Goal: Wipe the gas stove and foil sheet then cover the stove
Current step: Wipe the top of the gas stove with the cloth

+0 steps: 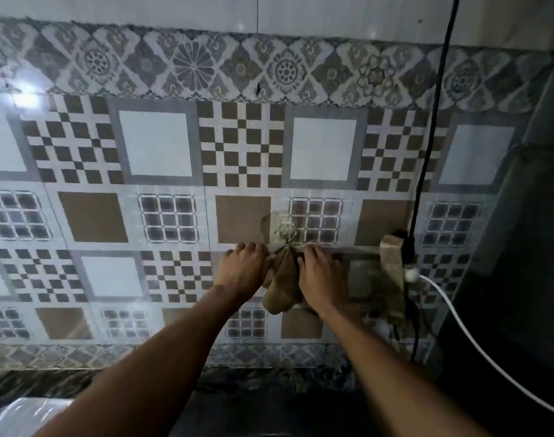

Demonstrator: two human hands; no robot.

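A brownish wiping cloth (282, 288) hangs against the patterned tile wall, bunched at its top under a clear wall hook (283, 230). My left hand (245, 268) grips the cloth's upper left edge and my right hand (321, 277) grips its upper right edge, both arms stretched up to the wall. A shiny foil-like sheet (23, 411) shows at the bottom left corner. The dark surface (269, 408) below my arms is mostly hidden, and I cannot tell whether it is the stove.
A black cable (427, 146) runs down the wall at the right to a socket block (395, 260), and a white cable (477, 345) leads off toward the bottom right. A large dark object (522, 247) fills the right side. A dark marbled counter (48, 383) runs under the tiles.
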